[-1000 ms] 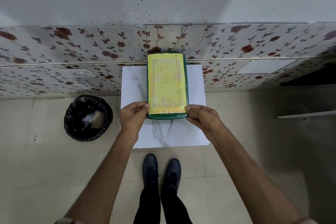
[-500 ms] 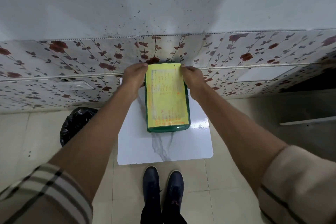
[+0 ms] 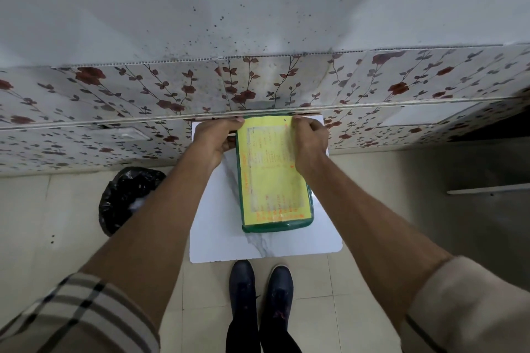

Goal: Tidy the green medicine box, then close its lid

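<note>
From the head camera, the green medicine box [image 3: 276, 178] is seen lying flat on a small white marble-patterned table [image 3: 218, 226] pushed against a flowered wall [image 3: 114, 100], its far end close to that wall and its near end well short of the table's front edge. A yellow printed sheet [image 3: 274, 169] covers almost the whole top of the lid, which appears to be down on the box. The left hand [image 3: 218, 139] is closed around the far left corner of the box, fingers curled along the edge, and the right hand [image 3: 309, 143] is clamped on the far right corner in the same manner. A bin lined with a black bag [image 3: 126, 198] stands on the floor to the left of the table, and a pair of dark shoes [image 3: 259, 289] is seen just below the table's front edge. It cannot be told whether the far end of the lid is fully seated, since the hands hide that seam. If pressure is applied unevenly, one corner could be left raised; if the box is shoved hard, it could be jammed against the wall or skewed on the smooth tabletop.
</note>
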